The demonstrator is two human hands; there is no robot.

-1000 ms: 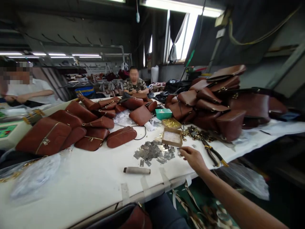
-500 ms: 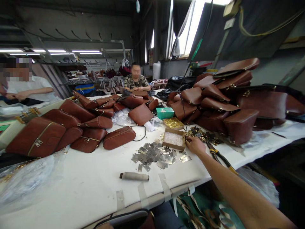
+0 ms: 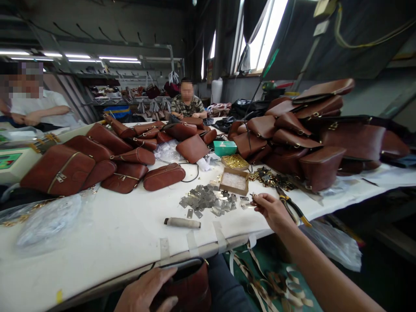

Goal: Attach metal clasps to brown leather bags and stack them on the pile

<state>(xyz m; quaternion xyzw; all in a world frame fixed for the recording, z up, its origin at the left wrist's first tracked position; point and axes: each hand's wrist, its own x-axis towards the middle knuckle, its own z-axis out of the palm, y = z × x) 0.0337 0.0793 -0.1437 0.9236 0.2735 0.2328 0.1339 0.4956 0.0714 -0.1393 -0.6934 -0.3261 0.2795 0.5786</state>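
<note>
My right hand (image 3: 267, 209) pinches a small metal piece (image 3: 252, 197) above the table, just right of the loose silver plates (image 3: 208, 199). At the bottom of the view, my left hand (image 3: 146, 289) rests at the open mouth of a brown leather bag (image 3: 195, 286) on my lap, thumb and fingers apart. A cardboard box of small clear pieces (image 3: 234, 180) is behind my right hand, with a box of gold pieces (image 3: 234, 162) beyond it. Dark and gold fittings (image 3: 271, 178) lie to their right.
Pliers (image 3: 294, 208) lie right of my right hand. A wrapped tool (image 3: 182, 222) is near the front edge. Brown bags are piled left (image 3: 58, 169) and right (image 3: 325, 164). One person (image 3: 187, 106) sits across the table, another (image 3: 39, 108) at far left.
My right hand has drawn back from the fittings toward me, with a small piece in its fingertips. My left hand and more of the lap bag have come into view.
</note>
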